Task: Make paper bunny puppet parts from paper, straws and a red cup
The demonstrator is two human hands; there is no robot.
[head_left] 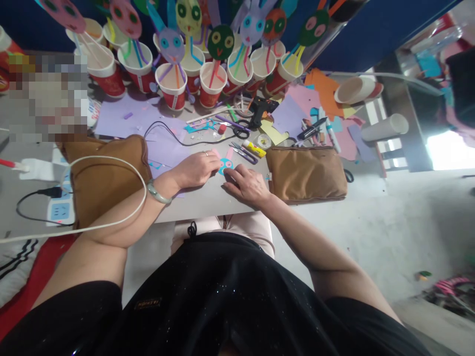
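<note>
A small blue paper rabbit face with pink ears and round eyes lies on the table between my hands. At its left edge, my left hand has its fingers curled together, closed on the paper by one pink ear. The fingers of my right hand are bent over the lower right edge and hold it there; the thumb sits slightly lower. My fingers cover part of the face. Just beyond lie scissors, a yellow glue stick and a tape roll.
Red-and-white paper cups with paper animal faces on bent straws line the back. A black glue gun trails a cable. Brown pouches flank my hands. A white cord crosses over my left forearm. Purple paper lies at left.
</note>
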